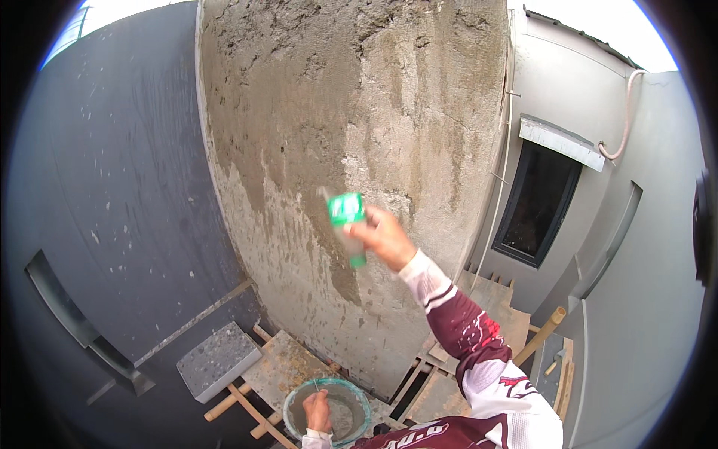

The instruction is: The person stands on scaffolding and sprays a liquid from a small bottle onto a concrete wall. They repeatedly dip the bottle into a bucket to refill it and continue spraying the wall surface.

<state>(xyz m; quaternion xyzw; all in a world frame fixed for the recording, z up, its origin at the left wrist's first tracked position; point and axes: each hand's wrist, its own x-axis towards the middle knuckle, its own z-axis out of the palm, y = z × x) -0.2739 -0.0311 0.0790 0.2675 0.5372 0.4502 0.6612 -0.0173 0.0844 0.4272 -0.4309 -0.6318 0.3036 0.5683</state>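
My right hand (pixel 383 238) is raised in front of the rough plastered wall (pixel 299 135), its fingers closed around a small green plastic container (pixel 346 209). Motion blurs the container; its middle looks clear or greyish and its lower end is green. Low in the view, my left hand (pixel 317 411) is curled in a fist over a round bucket (pixel 366 408) with a teal rim. A thin strand, seemingly the bucket's handle, shows above the fist. Grey wet material lies in the bucket. Darker damp patches and streaks mark the wall.
Stained boards (pixel 288 367) on bamboo poles (pixel 221 404) form a platform below. A grey speckled block (pixel 218 361) lies at its left. Dark grey wall (pixel 127 187) stands left; a window (pixel 537 202) and pale wall (pixel 636 299) are right. One bamboo pole (pixel 542 334) juts up.
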